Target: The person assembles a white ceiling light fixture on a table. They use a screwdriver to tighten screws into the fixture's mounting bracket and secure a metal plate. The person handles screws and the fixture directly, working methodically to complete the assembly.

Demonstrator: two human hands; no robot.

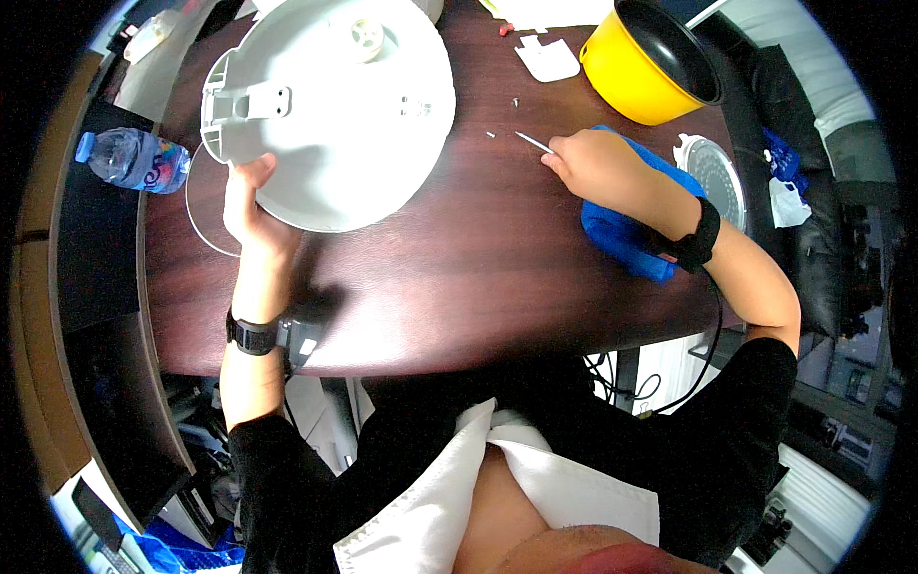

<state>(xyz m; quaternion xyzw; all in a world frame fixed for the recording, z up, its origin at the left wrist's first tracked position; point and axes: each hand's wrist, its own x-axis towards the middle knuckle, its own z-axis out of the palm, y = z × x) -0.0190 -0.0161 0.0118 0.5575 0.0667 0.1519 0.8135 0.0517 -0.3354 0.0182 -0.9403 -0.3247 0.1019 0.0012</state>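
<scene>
Left hand (251,203) clamps the near rim of the white round appliance base (330,105), which lies upside down on the dark table (459,268). Right hand (595,163), to the right of the base, pinches a thin metal tool (534,143) (tip toward the base). Advice: keep the base pinned flat; keep the wrist low, resting on the blue cloth (622,230).

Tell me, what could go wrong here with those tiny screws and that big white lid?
1. The tiny screws lie loose on the dark table; a sleeve might sweep them off.
2. The left hand holds the big white lid only at its rim, so it could slip or tip.
3. The right hand pinches a thin metal tool in its fingers; the point might poke or scratch.
</scene>
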